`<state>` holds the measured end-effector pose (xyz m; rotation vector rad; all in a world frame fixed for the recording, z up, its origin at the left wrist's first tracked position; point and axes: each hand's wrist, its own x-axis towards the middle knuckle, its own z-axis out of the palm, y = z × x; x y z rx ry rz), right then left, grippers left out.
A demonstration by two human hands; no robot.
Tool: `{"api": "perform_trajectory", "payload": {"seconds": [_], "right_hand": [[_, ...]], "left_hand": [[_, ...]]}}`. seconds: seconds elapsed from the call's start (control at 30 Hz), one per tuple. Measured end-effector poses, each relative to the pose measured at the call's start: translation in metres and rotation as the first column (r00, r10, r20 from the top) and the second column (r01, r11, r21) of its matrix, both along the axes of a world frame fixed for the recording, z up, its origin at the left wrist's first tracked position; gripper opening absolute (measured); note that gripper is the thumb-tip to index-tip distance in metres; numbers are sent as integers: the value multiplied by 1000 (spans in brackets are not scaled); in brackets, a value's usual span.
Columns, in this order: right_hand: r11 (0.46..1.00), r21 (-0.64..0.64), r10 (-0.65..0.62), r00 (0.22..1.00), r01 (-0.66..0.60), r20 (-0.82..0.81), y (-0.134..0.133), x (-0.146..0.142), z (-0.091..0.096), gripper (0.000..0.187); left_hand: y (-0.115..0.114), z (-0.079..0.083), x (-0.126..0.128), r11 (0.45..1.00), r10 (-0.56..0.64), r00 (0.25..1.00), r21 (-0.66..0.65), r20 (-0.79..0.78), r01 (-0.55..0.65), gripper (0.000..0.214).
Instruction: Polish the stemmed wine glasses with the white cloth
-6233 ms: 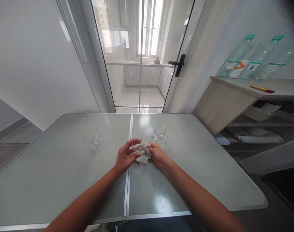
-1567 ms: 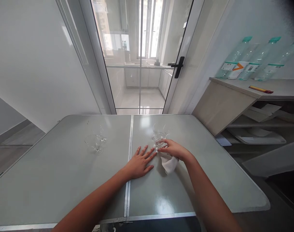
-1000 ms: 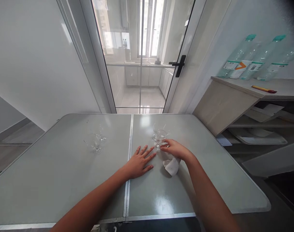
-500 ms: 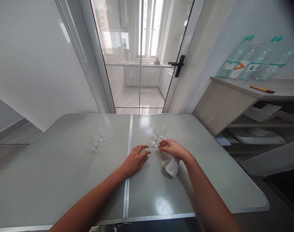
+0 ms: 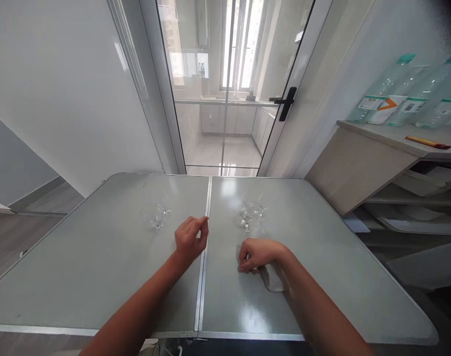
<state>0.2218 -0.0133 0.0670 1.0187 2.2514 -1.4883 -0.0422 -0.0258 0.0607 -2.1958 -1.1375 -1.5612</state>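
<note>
My right hand [image 5: 260, 253] is closed on a white cloth [image 5: 275, 278], which hangs out below the palm near the tabletop. Just beyond that hand stands a cluster of clear stemmed glasses; the nearest glass [image 5: 246, 223] is apart from my fingers. Left of the table's seam, my left hand [image 5: 191, 238] has its fingers curled in and its thumb close to the index finger, with nothing visible in it. Farther left, another clear stemmed glass [image 5: 157, 223] stands with a second glass [image 5: 166, 210] close behind it. The thin bowls are hard to make out.
The grey-green table [image 5: 110, 267] has a metal seam [image 5: 203, 257] down its middle and a metal edge. Beyond it is a glass door with a black handle [image 5: 285, 103]. At right, a shelf unit [image 5: 377, 153] bears plastic bottles [image 5: 375, 101] and a yellow-red stick [image 5: 427, 142].
My right hand has drawn back from the glasses toward me and closed on the cloth. My left hand has moved left and its fingers have curled in. The view has shifted slightly left.
</note>
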Motion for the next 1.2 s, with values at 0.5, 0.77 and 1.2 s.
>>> {"api": "perform_trajectory", "payload": {"seconds": [0.5, 0.77, 1.2], "right_hand": [[883, 123, -293, 736, 454, -611, -14, -17, 19, 61], [829, -22, -429, 610, 559, -666, -15, -47, -4, 27], [606, -462, -795, 495, 647, -349, -19, -58, -19, 49]], "left_hand": [[-6, 17, -134, 688, 673, 673, -595, 307, -416, 90], [-2, 1, -129, 603, 577, 798, -749, 172, -274, 55], [3, 13, -33, 786, -90, 969, -581, 231, 211, 57]]}}
